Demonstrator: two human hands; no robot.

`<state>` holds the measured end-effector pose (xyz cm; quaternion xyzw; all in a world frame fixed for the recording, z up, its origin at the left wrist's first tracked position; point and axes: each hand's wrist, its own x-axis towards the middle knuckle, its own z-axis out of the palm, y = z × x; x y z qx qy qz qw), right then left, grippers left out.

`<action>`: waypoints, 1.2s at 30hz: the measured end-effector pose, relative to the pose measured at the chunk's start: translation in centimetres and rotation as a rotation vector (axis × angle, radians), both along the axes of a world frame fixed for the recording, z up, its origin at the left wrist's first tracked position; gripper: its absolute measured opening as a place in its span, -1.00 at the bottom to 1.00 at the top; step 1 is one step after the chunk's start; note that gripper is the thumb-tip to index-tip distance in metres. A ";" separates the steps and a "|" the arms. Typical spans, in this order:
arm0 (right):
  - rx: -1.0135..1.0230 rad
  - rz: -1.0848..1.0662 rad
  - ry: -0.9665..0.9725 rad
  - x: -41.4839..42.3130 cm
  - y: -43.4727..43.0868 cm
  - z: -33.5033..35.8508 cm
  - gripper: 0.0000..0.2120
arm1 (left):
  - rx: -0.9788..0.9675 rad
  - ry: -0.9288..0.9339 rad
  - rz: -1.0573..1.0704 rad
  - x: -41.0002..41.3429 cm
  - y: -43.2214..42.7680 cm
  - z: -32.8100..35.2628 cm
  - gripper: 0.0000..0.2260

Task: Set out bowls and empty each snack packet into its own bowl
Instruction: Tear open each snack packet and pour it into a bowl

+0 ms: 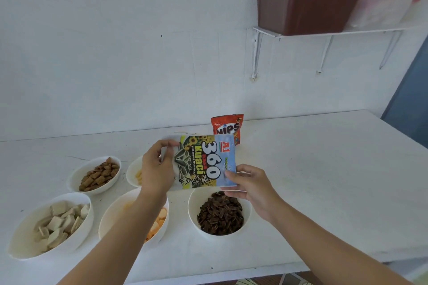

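Observation:
Both hands hold a sunflower-seed packet (203,162) sideways above a white bowl (247,210) filled with dark seeds (220,214). My left hand (157,169) pinches the packet's left end; my right hand (249,186) grips its right lower corner. To the left stand several white bowls: one with brown pillow snacks (97,174), one with pale biscuit pieces (58,222), one with orange cubes (159,222) partly under my left forearm, and one (133,172) mostly hidden behind my left hand. An orange Nips packet (228,126) stands upright behind the seed packet.
The white table (324,180) runs to the wall; its front edge is near the bottom of the view. A wall shelf (324,31) at upper right carries a brown lidded bin (305,2) and a clear container.

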<state>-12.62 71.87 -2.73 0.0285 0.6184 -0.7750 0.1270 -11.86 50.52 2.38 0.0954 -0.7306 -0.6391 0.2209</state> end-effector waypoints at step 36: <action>1.071 -0.736 0.731 3.9 4.0 8.2 -0.90 | -1.135 0.245 -0.678 0.2 6.3 6.9 -0.76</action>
